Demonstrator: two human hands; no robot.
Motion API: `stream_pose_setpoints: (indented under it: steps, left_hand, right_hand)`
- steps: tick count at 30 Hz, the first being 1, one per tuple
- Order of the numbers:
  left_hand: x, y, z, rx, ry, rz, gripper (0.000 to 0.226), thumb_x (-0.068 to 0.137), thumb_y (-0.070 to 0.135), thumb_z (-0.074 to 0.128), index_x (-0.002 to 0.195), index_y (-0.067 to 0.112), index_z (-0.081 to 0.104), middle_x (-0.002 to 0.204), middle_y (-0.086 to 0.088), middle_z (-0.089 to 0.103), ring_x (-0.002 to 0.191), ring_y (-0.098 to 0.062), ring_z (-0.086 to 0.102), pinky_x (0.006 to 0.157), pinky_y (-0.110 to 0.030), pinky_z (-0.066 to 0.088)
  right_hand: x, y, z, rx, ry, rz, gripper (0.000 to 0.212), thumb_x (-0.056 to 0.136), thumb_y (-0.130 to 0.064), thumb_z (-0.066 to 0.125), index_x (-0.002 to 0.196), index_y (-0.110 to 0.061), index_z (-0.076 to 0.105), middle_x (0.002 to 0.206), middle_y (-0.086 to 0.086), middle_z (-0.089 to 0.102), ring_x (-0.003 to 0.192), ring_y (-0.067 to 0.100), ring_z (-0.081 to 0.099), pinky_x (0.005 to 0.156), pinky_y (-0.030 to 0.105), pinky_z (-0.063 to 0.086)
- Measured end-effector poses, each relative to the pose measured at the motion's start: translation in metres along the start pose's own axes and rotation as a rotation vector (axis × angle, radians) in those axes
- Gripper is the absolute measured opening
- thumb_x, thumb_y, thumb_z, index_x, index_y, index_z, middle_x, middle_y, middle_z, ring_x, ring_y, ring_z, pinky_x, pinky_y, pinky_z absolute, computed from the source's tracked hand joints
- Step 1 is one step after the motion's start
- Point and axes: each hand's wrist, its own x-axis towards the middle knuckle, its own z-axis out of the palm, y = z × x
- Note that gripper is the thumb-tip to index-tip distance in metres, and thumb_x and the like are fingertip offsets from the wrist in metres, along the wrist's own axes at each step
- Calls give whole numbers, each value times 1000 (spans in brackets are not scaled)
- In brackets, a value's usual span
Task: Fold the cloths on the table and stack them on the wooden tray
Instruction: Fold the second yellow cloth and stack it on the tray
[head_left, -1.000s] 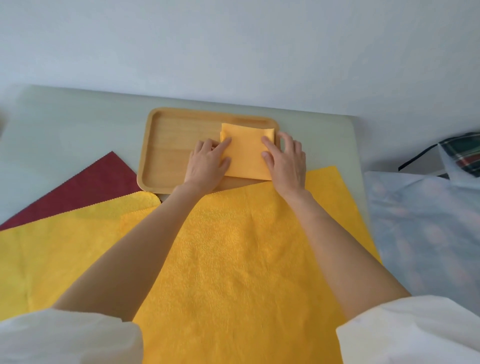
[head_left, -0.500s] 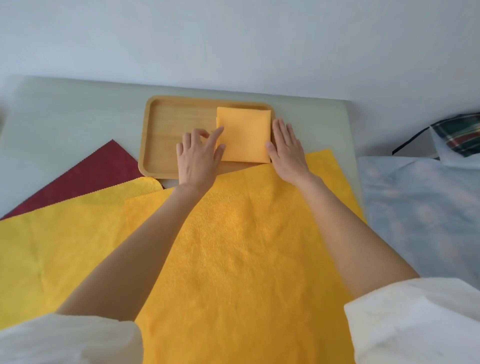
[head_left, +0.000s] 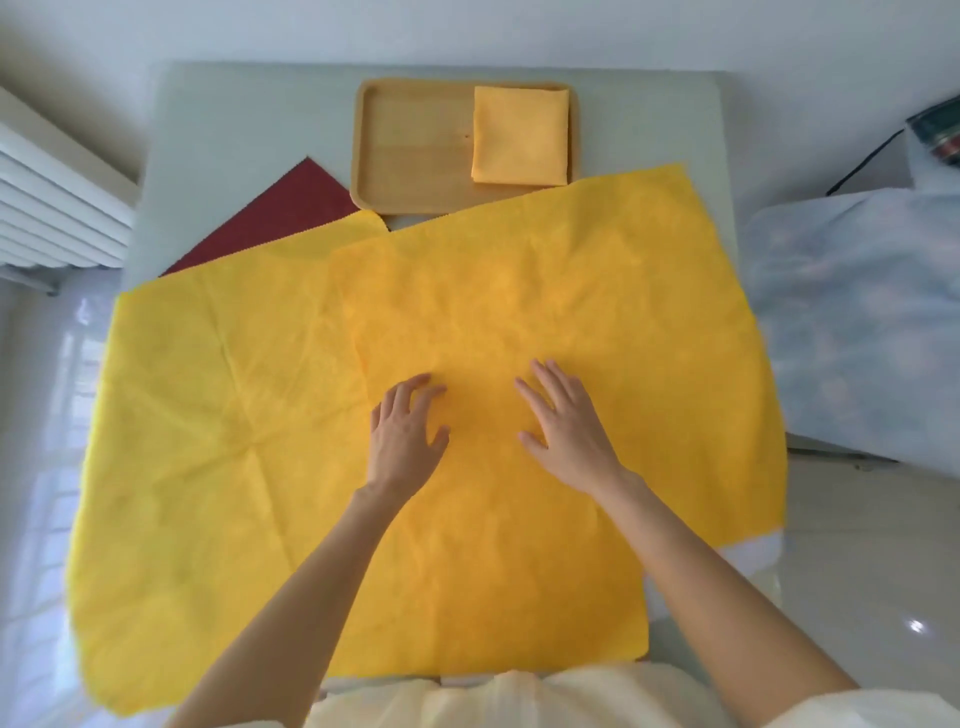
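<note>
Cloth is the matter here: the top cloth (head_left: 545, 312), orange-yellow, lies spread flat across the near half of the table (head_left: 249, 130), its far corner lapping the near rim of the tray (head_left: 410, 140). I judge it light, soft and limp, with a slightly napped face that should grip the sheet below rather than slide; it will sag if I lift it by one point only. Corners or a whole edge are where I would take hold, one hand to each near corner, then carry them to the far edge for the first fold.

My left hand (head_left: 405, 436) rests on its middle with fingers loosely bent and parted, holding nothing. My right hand (head_left: 566, 426) lies beside it, fingers straight and spread, flat on the fabric.

Under it, to the left, a second yellow cloth (head_left: 208, 415) hangs over the table's near edge, and beneath that a dark red cloth (head_left: 280, 218) shows one corner. On the tray's right end sits one folded cloth (head_left: 519, 135), so by my reckoning three remain.
</note>
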Motion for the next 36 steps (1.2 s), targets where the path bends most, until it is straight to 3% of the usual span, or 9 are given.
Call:
stream_pose_setpoints:
  steps: [5, 8, 12, 15, 19, 23, 27, 32, 36]
  left_hand:
    - [-80, -16, 11, 4, 20, -106, 53, 78, 22, 69, 127, 27, 50, 139, -2, 38, 126, -26, 34, 97, -43, 36]
    - [-105, -20, 18, -103, 100, -213, 56, 77, 18, 72, 128, 17, 51, 135, -13, 40, 115, -34, 42, 97, -45, 39]
    - [-125, -3, 24, -363, 77, -359, 71, 80, 21, 71, 139, 12, 33, 127, -16, 43, 97, -28, 56, 84, -35, 44]
    - [-130, 11, 29, -350, -4, -390, 76, 84, 27, 67, 143, 12, 22, 117, -12, 54, 102, -28, 54, 78, -34, 41]
    - [-125, 20, 27, -337, 41, -420, 62, 89, 20, 59, 140, 11, 26, 99, -7, 61, 97, -27, 58, 72, -33, 40]
    - [-130, 21, 17, -463, 133, -266, 41, 94, 10, 46, 133, 10, 34, 87, -7, 48, 74, -26, 49, 61, -36, 39]
    - [-141, -7, -3, -319, 191, -177, 33, 96, 8, 42, 128, 17, 45, 94, -8, 46, 71, -21, 45, 57, -29, 32]
    - [-161, -79, -24, -133, 170, -387, 20, 95, 16, 49, 112, 17, 60, 113, -14, 49, 73, -27, 53, 59, -33, 40]
    - [-168, -101, -20, 104, 221, -283, 24, 87, 17, 62, 111, 11, 61, 123, -16, 47, 109, -35, 46, 85, -44, 43]
  right_hand:
    - [-70, -14, 38, -59, -18, -23, 69, 79, -37, 70, 138, -18, 42, 152, 12, 24, 141, 30, 20, 112, 51, 24]
    - [-97, -18, 50, -69, 0, 2, 69, 82, -42, 65, 141, -19, 37, 154, 10, 19, 143, 27, 13, 113, 51, 19]
    - [-120, -26, 60, -66, 6, 37, 68, 88, -44, 57, 145, -21, 29, 157, 8, 8, 145, 24, 3, 115, 48, 9]
    - [-128, -33, 62, -47, 18, 41, 66, 89, -42, 55, 145, -20, 27, 157, 9, 7, 145, 24, 2, 116, 47, 7]
    - [-127, -34, 59, -42, -10, 52, 68, 90, -43, 54, 146, -21, 23, 157, 8, 3, 144, 23, -1, 116, 48, 8]
    - [-131, -41, 55, 0, -61, 22, 75, 87, -50, 55, 147, -25, 19, 157, 6, 0, 144, 20, -4, 117, 47, 4]
    - [-139, -57, 58, 8, -62, -122, 87, 76, -54, 66, 146, -29, 21, 157, 4, 5, 144, 20, 0, 117, 48, 3]
    - [-156, -67, 75, -68, 5, -192, 83, 74, -36, 74, 143, -26, 30, 153, 8, 21, 142, 24, 14, 116, 44, 10]
    - [-165, -65, 83, -30, 12, -177, 74, 75, -31, 74, 139, -22, 38, 149, 11, 31, 139, 29, 25, 113, 48, 25]
